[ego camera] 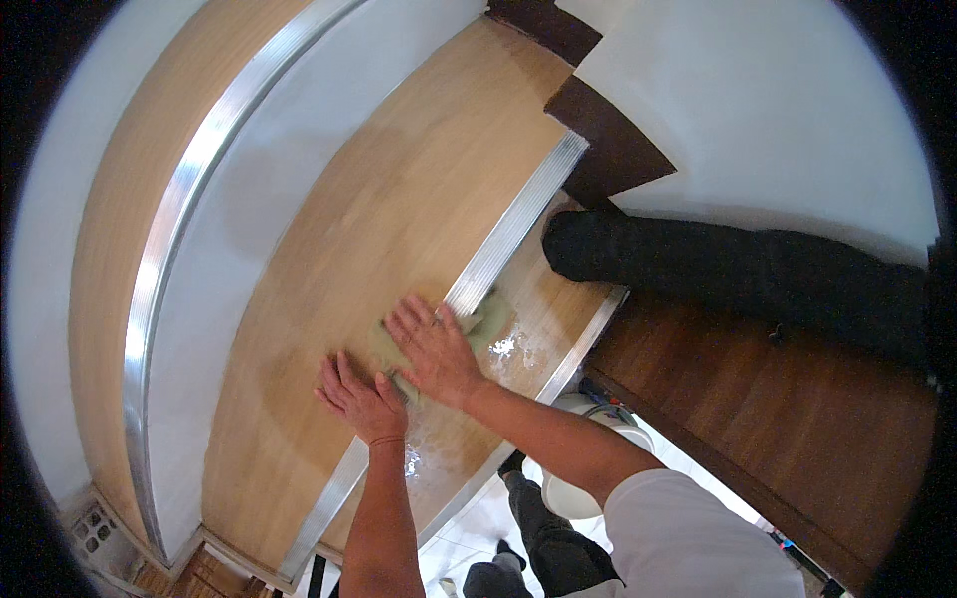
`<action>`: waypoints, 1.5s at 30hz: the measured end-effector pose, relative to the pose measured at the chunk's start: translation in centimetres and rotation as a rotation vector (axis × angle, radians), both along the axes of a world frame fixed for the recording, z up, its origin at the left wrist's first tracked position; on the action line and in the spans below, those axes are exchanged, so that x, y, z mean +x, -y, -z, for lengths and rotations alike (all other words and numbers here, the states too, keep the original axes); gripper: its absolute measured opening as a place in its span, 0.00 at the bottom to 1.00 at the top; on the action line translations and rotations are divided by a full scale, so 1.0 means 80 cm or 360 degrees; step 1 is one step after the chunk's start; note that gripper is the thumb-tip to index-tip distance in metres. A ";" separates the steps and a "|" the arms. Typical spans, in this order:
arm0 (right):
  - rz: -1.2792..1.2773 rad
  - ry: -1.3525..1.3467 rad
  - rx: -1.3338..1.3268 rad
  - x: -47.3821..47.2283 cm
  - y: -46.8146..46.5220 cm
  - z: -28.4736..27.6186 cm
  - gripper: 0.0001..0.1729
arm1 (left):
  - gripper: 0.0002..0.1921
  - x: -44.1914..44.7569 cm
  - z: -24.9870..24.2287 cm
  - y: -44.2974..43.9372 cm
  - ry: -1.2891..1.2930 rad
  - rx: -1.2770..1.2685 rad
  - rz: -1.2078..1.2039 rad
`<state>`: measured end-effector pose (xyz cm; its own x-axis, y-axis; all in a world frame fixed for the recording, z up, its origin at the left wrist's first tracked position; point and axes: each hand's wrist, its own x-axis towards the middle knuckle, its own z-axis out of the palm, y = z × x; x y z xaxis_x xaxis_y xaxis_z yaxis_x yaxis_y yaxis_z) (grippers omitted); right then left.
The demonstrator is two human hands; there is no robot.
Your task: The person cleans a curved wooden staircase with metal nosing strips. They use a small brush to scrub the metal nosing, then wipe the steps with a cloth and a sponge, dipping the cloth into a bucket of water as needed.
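Note:
A damp-looking green cloth (490,320) lies over the ribbed metal nosing (516,213) of a wood-look stair tread (359,224). My right hand (434,351) holds this cloth down against the nosing, its palm and fingers covering much of it. Beside it, my left hand (364,400) rests on the tread with fingers apart and nothing in it. Its thumb is close to the cloth's near edge. On the step below (516,344), a wet, foamy patch shines next to the cloth and under my forearms.
A white bucket (572,497) stands on the white tiled floor (463,538), by my legs. To the right, a long black bundle (718,254) lies along a dark wood surface (755,389). White risers (232,202) and another metal-edged step (161,232) rise at left.

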<state>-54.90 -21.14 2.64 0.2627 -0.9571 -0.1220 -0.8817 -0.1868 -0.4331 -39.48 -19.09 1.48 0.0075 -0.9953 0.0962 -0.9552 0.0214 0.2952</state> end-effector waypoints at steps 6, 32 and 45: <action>0.0540 -0.0113 -0.0299 -0.137 0.061 0.027 0.32 | 0.33 0.005 0.003 -0.002 0.0032 0.0031 0.0017; 0.0445 -0.0854 -0.0639 -0.290 0.124 -0.011 0.28 | 0.31 0.002 0.000 -0.002 0.0049 0.0041 0.0011; 0.0663 -0.0608 -0.0497 -0.270 0.113 -0.005 0.26 | 0.32 0.001 -0.004 -0.001 0.0021 0.0136 -0.0018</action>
<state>-76.49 -30.15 3.06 -0.1455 -0.9751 0.1673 -0.9889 0.1381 -0.0550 -39.41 -19.05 1.82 0.0178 -0.9998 0.0108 -0.9590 -0.0140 0.2831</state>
